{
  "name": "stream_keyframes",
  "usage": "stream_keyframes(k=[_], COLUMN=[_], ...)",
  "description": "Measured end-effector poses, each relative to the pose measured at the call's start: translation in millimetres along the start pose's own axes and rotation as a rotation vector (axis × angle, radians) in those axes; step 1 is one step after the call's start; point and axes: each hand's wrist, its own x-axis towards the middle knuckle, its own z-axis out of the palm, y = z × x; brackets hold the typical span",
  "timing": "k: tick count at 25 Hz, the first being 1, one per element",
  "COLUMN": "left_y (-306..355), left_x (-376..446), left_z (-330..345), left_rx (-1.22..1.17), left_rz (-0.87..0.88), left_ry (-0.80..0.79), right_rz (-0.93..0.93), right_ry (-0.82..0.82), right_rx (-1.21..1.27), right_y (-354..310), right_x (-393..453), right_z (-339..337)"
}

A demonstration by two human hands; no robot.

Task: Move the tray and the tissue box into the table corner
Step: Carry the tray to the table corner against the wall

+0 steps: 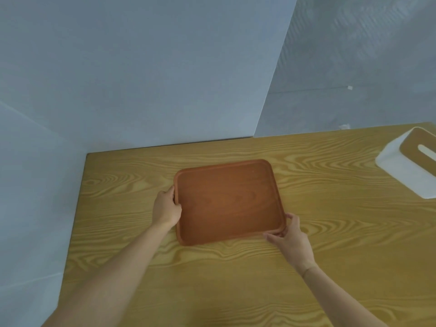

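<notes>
A reddish-brown wooden tray (227,201) lies flat on the light wooden table (330,244), a little in from the table's far left corner. My left hand (166,207) grips the tray's left rim, thumb over the edge. My right hand (291,238) holds the tray's near right corner, fingers curled around it. The tray has nothing on it. A white tissue box (405,166) with a wooden top and a slot stands at the right edge of the view, apart from the tray and partly cut off.
Pale grey walls meet behind the table, and the table's far left corner (88,154) sits against them. A strip of bare tabletop lies between the tray and that corner.
</notes>
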Motion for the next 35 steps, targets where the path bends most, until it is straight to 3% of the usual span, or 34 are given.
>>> stream_keyframes(k=[5, 11, 19, 35], left_y=[-6.8, -40.5, -94.3, -56.6], left_x=[-6.7, -43.2, -73.6, -21.5], left_z=[10.4, 26.8, 41.7, 20.3], left_rx=[0.066, 0.246, 0.397, 0.378], left_rz=[0.105, 0.257, 0.360, 0.257], left_ry=[0.170, 0.248, 0.034, -0.003], right_rz=[-0.025, -0.208, -0.226, -0.138], right_ry=[0.034, 0.217, 0.111, 0.095], right_rx=[-0.230, -0.476, -0.573, -0.496], right_y=[2.4, 20.5, 34.5, -12.1], right_x=[0.6, 1.0, 6.8, 55.2], right_z=[2.3, 7.8, 6.3, 1.8])
